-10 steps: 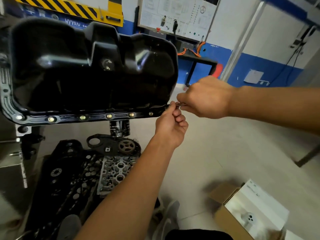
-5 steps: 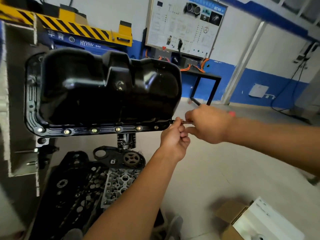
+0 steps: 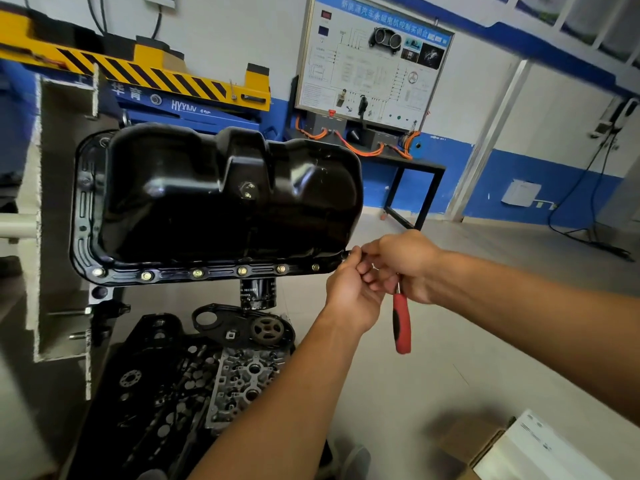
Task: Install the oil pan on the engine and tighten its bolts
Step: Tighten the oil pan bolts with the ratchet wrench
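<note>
An automotive training workshop is shown: a yellow-and-black striped vehicle lift (image 3: 138,74), an electrical trainer board (image 3: 374,81) with an instrument cluster (image 3: 386,39), and dismantled engine parts (image 3: 242,375) laid on the floor (image 3: 485,341).

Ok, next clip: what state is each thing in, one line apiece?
oil pan: mounted, bottom facing the camera.
flange bolts: six in their holes along the lower edge.
ratchet: at the pan's right corner, red handle hanging down.
left hand: fingers curled round the ratchet's head end.
right hand: grips the ratchet above the handle.
cardboard box: open.
</note>
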A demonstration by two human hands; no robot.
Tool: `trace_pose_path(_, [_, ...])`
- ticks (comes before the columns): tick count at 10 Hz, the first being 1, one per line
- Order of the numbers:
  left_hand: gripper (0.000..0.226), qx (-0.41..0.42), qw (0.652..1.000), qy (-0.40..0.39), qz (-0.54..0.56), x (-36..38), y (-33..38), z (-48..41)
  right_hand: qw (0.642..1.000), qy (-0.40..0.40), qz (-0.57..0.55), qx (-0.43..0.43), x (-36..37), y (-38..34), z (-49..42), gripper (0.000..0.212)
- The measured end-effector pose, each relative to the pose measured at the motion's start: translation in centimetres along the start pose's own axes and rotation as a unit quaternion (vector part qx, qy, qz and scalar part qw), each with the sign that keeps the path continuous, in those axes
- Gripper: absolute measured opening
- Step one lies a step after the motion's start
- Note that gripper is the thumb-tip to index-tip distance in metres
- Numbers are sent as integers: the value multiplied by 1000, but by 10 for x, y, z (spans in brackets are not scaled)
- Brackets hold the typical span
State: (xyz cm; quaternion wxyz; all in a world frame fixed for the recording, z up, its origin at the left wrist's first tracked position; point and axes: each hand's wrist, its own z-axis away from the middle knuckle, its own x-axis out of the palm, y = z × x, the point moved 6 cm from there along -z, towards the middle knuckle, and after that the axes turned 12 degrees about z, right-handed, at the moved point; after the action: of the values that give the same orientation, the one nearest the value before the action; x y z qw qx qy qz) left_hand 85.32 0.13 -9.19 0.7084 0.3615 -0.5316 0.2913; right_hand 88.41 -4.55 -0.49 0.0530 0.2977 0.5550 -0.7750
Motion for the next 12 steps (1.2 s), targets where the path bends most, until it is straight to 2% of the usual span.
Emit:
trace_pose_path(1, [31,1,1000,8,-6,-3,0,-1,945,24,296,-138,-12,-14,0,25])
trace_pose_path(2, [31,1,1000,23,-10,-4,0,-1,492,98,784,-366,-9,-29,4,11])
trace_pose_path(3, [33,-2,1000,25,-12,-4,-1,-1,393,81,828,-393,-2,-33,5,16])
trace_pose_path(4, [34,-7,1000,13,-1,-4,2,-2,552,95,756,-338,-4,-40,0,7])
trace_pose_path(5, [34,-4,1000,6,4,-5,3,-3,895,72,411,-158,-13,-27,-7,33])
trace_pose_path(6, [39,-11,1000,2,21,-3,-3,1,999,39,15,7,0,0,-5,21])
trace_pose_path(7, [41,-11,1000,2,28,-1,-4,1,1000,15,-9,6,3,0,-3,19])
trace_pose_path(8, [33,2,1000,18,-1,-2,1,-1,814,64,530,-229,-13,-30,1,24])
trace_pose_path(9, [29,0,1000,26,-18,-3,-2,-1,355,69,838,-408,-8,-39,9,23])
trace_pose_path(10, [29,3,1000,24,-15,-6,-2,-3,340,52,845,-410,-2,-44,6,14])
trace_pose_path(11, [32,3,1000,0,-9,-8,3,-4,657,86,691,-287,-4,-47,-4,9])
trace_pose_path(12, [35,0,1000,-15,-2,-7,1,-5,972,70,217,-63,-12,-16,-13,23])
